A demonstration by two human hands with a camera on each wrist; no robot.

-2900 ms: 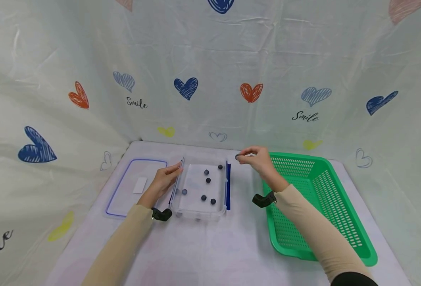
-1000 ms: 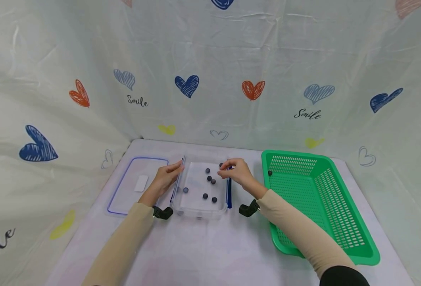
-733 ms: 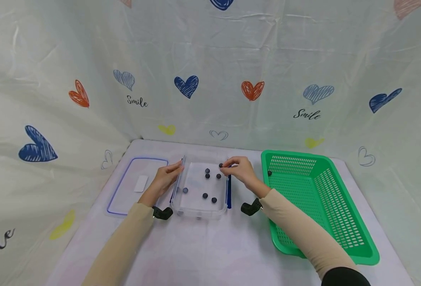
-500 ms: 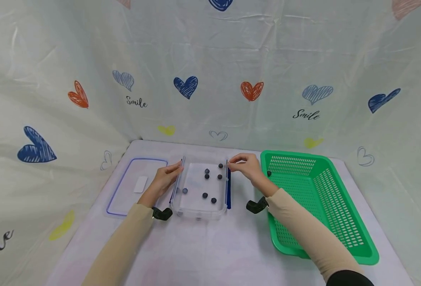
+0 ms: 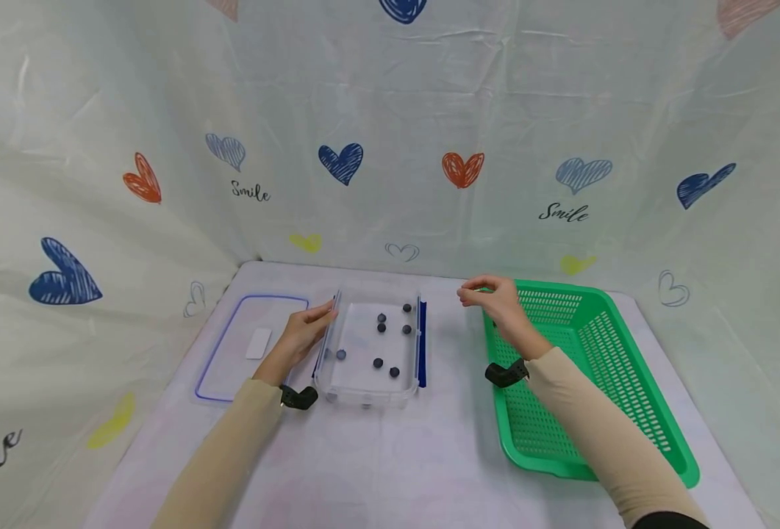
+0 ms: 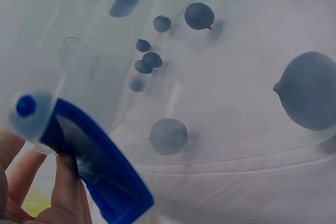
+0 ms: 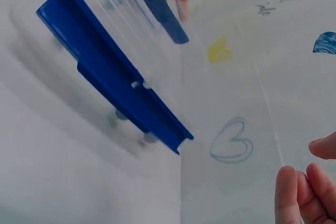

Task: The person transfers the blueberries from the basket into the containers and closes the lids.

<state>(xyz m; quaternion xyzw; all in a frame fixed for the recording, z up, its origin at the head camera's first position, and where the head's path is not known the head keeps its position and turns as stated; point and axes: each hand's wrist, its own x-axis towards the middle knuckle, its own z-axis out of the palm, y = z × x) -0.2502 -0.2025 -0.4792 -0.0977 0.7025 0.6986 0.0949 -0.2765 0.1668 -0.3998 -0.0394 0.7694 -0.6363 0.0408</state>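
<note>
A clear plastic box [image 5: 362,386] with blue side latches stands mid-table, its top off. Several small dark blue-grey balls [image 5: 378,363], round like berries, lie scattered on its floor. A small nub shows on some balls [image 6: 199,16] in the left wrist view. My left hand [image 5: 305,330] grips the box's left wall, fingers behind the blue latch [image 6: 97,163]. My right hand [image 5: 495,303] hovers over the left rim of a green basket [image 5: 634,382]. In the right wrist view, thumb and fingers [image 7: 286,192] stand apart, with nothing seen between them.
Left of the box lies a clear lid [image 5: 231,367] with a blue rim and a white label [image 5: 259,343]. Behind the table [image 5: 390,470] hangs a pale sheet [image 5: 403,88] printed with hearts. The right forearm covers part of the basket.
My right hand carried a ball to the box and let it go inside. One ball there rolled rightward. Since then the hand has moved right, to the basket. My left hand stayed put.
</note>
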